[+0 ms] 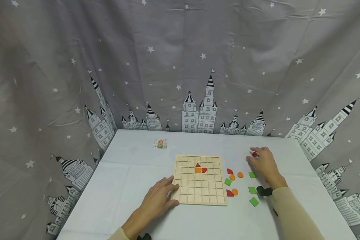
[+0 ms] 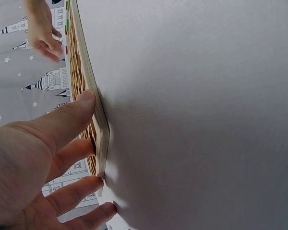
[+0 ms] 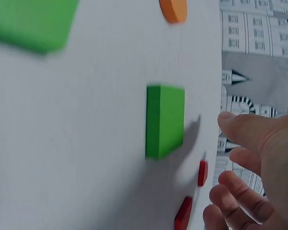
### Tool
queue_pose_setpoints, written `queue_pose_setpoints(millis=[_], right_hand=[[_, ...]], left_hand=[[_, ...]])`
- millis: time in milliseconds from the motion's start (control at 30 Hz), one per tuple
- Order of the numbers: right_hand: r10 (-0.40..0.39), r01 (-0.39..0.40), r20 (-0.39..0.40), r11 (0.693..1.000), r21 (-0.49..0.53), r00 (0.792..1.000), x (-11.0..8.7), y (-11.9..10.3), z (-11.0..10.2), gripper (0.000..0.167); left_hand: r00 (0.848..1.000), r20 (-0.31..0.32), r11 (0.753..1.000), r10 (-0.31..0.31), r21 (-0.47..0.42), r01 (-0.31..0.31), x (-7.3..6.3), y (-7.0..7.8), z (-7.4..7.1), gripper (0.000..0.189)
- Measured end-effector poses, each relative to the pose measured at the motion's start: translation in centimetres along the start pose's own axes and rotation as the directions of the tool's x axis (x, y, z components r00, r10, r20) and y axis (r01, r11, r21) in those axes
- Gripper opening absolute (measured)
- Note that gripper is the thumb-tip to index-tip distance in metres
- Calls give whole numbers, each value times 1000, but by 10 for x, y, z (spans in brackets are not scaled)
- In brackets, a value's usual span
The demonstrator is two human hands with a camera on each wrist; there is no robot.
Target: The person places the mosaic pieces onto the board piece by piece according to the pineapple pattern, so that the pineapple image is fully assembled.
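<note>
A wooden grid board (image 1: 199, 186) lies on the white table. In its cells sit a red triangle (image 1: 198, 164), an orange square (image 1: 198, 170) and a red quarter circle (image 1: 204, 170). My left hand (image 1: 157, 196) rests at the board's near left corner, thumb (image 2: 69, 112) on the rim and other fingers along the side. Over the table's right part, my right hand (image 1: 264, 163) reaches with thumb and fingers apart. A small red piece (image 1: 255, 154) shows between them in the head view. The right wrist view shows red pieces (image 3: 203, 173) on the table, apart from the fingertips.
Right of the board lie several green squares (image 1: 252, 190), orange circles (image 1: 240, 174) and red quarter circles (image 1: 229, 193). A small picture card (image 1: 160, 143) is at the back left. Behind the table hangs a grey curtain (image 1: 168, 66) printed with castles and stars.
</note>
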State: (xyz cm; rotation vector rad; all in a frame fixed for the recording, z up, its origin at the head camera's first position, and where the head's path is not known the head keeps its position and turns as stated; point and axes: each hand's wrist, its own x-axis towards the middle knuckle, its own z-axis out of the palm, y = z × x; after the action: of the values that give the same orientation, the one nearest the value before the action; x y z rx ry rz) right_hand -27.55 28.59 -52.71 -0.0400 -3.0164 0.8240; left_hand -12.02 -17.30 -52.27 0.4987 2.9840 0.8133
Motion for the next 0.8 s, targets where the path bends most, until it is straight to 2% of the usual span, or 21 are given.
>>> queue_pose_setpoints(millis=[233,400,800], right_hand=[[68,-68,12,998,2,998,4,14,-2,76],[96,-96,7,995,-5,995,8,24,2,79],[75,-72,-37,994,80,996,12,23,6,48]], left_hand=[[1000,7,1000,-5,-5,5,-1,0,0,64],[1000,12,1000,-11,-5,11,-1,0,0,64],[1000,10,1000,-15,-11,15,-1,0,0,65]])
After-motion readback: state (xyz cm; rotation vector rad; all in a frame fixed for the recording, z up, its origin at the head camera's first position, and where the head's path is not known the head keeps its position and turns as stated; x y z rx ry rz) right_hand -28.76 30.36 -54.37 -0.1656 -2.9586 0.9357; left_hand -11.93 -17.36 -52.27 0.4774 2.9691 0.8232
